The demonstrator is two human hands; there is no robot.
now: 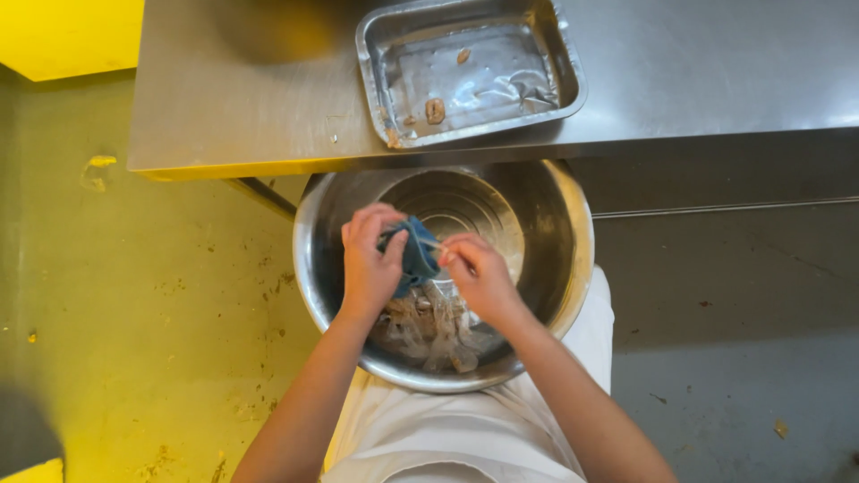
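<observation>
Grips (370, 259) (479, 273) pinch soft blue cloth (417, 253); round steel bowl (573, 259).

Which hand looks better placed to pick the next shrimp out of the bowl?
Probably the right hand: it pinches only a thin stick, while the left hand grips a blue-grey shrimp. Both hover over the pile.

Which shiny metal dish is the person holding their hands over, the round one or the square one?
The round metal bowl, on the person's lap. Both hands, left hand and right hand, hold a blue cloth over it. The rectangular tray sits apart on the steel table.
</observation>
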